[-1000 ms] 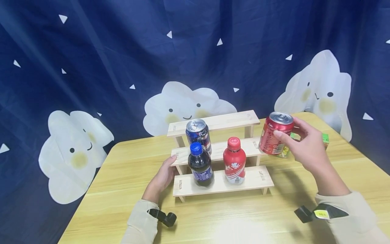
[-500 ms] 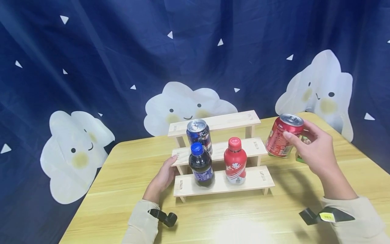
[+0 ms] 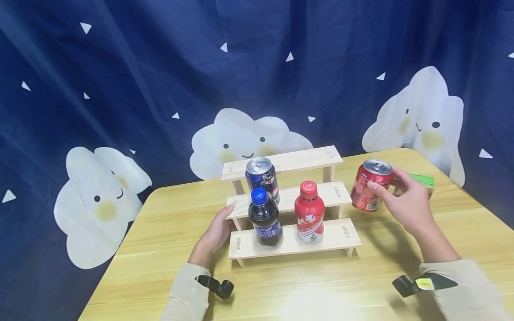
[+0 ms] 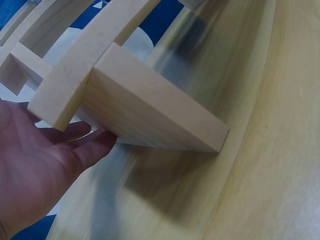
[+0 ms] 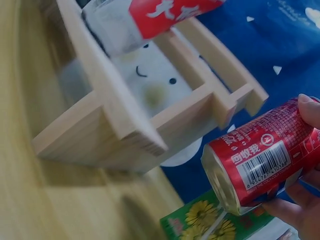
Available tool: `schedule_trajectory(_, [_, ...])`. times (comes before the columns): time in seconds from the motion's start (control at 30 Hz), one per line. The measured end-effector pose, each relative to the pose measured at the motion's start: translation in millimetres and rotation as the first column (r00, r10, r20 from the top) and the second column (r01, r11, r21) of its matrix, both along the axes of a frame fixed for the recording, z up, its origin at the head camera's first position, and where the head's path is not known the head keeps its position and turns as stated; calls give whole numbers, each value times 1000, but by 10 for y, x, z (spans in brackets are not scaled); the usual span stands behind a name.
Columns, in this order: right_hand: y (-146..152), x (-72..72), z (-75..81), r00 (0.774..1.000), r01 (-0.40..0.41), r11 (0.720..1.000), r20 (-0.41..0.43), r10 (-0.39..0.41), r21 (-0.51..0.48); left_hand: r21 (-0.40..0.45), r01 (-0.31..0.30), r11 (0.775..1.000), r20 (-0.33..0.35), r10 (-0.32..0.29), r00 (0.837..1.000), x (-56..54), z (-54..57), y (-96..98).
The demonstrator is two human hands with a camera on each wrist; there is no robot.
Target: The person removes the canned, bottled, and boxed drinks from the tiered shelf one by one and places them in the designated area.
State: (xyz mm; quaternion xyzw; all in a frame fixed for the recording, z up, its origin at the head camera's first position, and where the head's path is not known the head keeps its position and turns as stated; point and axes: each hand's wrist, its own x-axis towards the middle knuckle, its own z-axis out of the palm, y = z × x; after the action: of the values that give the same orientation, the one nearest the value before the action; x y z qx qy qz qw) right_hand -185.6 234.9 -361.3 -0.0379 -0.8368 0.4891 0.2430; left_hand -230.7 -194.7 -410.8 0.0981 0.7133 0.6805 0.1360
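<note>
A red cola can (image 3: 366, 189) is held in my right hand (image 3: 411, 205), thumb in front and fingers behind, to the right of the wooden stepped shelf (image 3: 321, 243). Its barcode and silver bottom show in the right wrist view, clear of the shelf. My left hand (image 3: 213, 234) holds the shelf's left end, thumb at the middle step; in the left wrist view its fingers (image 4: 97, 149) touch the side panel. A dark drink bottle with a blue cap (image 3: 265, 220) and a red-and-white bottle (image 3: 309, 214) stand on the lowest step. Behind them, a blue can (image 3: 261, 174) stands on the middle step.
A green drink carton with yellow flowers (image 5: 200, 217) lies behind the right hand, partly hidden. The wood-grain table (image 3: 160, 249) ends at a dark blue curtain (image 3: 257, 67) with clouds. A wrist camera (image 3: 218, 287) sits on each sleeve.
My right hand has carried the cola can a little to the right, then lower. The left hand, the shelf and the drinks on it have stayed in place.
</note>
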Motion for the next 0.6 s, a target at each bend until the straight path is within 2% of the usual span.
schedule_trajectory(0.27, [24,-11,-135,997,-47,999,55,46,12,1,8,1000,-1,-8,1000,-4,-10,-4])
schedule_trajectory(0.43, [35,-23,-208,996,-46,998,83,43,34,-5,2,1000,-2,-2,1000,-2,-15,-7])
schedule_trajectory(0.6, [50,-1,-280,996,-61,997,70,58,48,10,-7,1000,2,7,1000,-8,-11,-1])
